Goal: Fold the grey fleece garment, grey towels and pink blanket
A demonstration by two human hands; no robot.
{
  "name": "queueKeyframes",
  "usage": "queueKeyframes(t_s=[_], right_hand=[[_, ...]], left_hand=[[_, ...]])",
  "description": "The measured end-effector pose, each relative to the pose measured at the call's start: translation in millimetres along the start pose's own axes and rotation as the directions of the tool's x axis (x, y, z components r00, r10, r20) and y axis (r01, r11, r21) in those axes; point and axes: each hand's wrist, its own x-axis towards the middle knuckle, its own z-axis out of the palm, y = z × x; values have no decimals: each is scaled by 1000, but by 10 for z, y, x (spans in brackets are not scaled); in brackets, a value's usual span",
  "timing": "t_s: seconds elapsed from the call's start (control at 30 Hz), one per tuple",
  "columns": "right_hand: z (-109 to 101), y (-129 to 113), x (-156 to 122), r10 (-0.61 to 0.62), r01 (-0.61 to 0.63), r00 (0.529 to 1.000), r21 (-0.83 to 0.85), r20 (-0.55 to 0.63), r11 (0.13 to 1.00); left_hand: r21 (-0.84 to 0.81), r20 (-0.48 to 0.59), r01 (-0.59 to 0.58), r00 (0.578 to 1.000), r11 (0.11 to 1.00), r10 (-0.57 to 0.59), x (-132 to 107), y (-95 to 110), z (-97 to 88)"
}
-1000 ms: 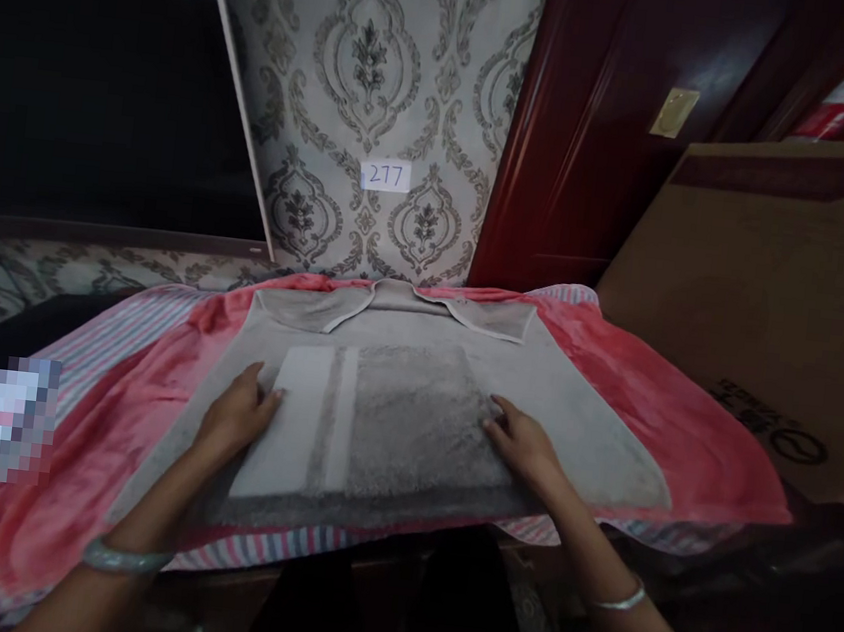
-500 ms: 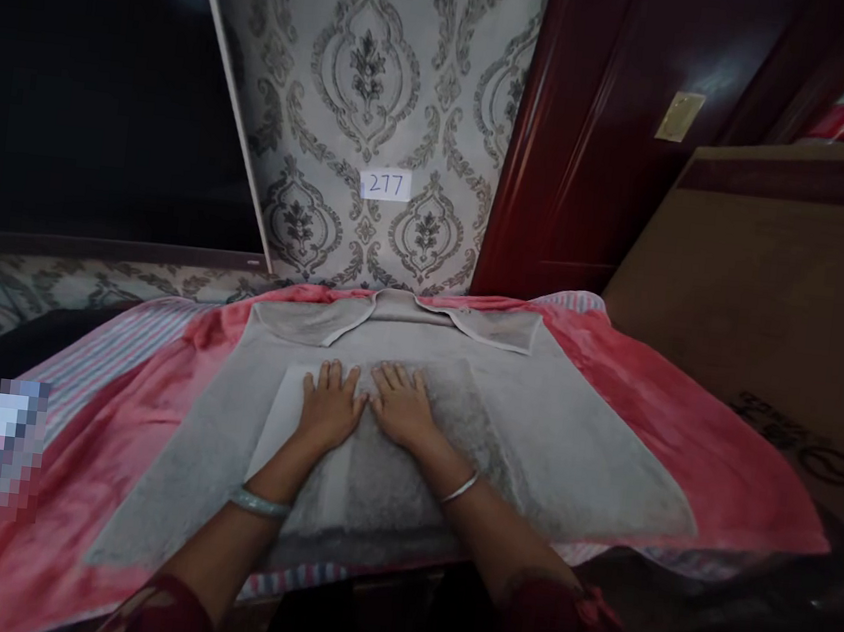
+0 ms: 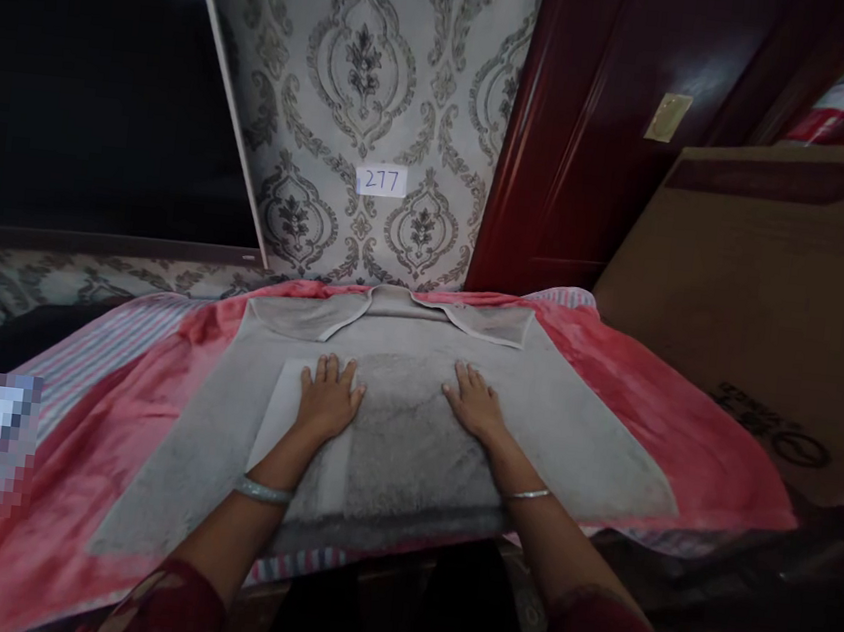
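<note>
Your left hand (image 3: 327, 399) and right hand (image 3: 474, 407) lie flat, grips released, at 11 and 1 o'clock on the folded grey-and-white terry towel (image 3: 392, 454), centred on the grey collared garment (image 3: 576, 433). Press evenly, sweeping toward 9 and 3 o'clock.

Our hands lie on a stack of cloths at the centre of the frame.

We rest our left hand (image 3: 328, 399) and right hand (image 3: 474, 405) flat, side by side but apart, on the upper part of the folded cloth (image 3: 399, 454). It lies on the middle of a spread garment (image 3: 582, 443), whose collar (image 3: 393, 303) lies at the far edge, above our fingertips in the frame. The garment lies on a blanket (image 3: 689, 425) that reaches past it to the left, the right and the lower edge. Behind the blanket, at upper centre, stands a wall (image 3: 388, 61) with a number label (image 3: 381, 180) on it. A dark panel (image 3: 92, 80) fills the upper left, a door (image 3: 583, 142) stands right of the wall, and a cardboard box (image 3: 763, 292) sits at far right, just beside the blanket.
</note>
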Motion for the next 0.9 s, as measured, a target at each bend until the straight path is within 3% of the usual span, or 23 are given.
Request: queueKeyframes(t_s=[0.13,0.2,0.23,0.3,0.37,0.43,0.57,0.73,0.83,0.9], right_hand=[[-163,-329,-202,22,-27,996,-52,-85,998],[-159,-631,-405,-110,98,981,-78,-161,992],[-125,-784,-519,-235,225,958,-75,-165,971],[-16,-1023,-731,-383,382,922,-29,-61,924],[84,-1093,-881,-437,437,899,8,20,899],[121,-965,-959,-409,409,912,-4,42,913],[69,-374,-1032,-209,208,978,-78,-1,975],[76,206,-1193,-70,66,996,-60,-64,996],[-26,254,-1180,-49,43,996,-80,-79,996],[-171,100,-1057,-75,63,989,-96,-126,993]], left_hand=[[-8,-9,-5,1000,1000,5,1,5,-29],[-10,-4,-1,1000,1000,1,10,7,-38],[-11,1,1,1000,1000,-1,17,7,-39],[-12,4,1,1000,1000,-1,32,4,-33],[-13,3,0,1000,1000,0,43,1,-22],[-12,-3,-4,1000,1000,4,48,-2,-11],[-15,-22,-19,1000,1000,18,49,-1,5],[-33,-15,-10,1000,999,9,52,4,11],[-49,-11,-10,1000,999,9,43,4,9],[-57,-14,-11,1000,998,10,31,2,4]])
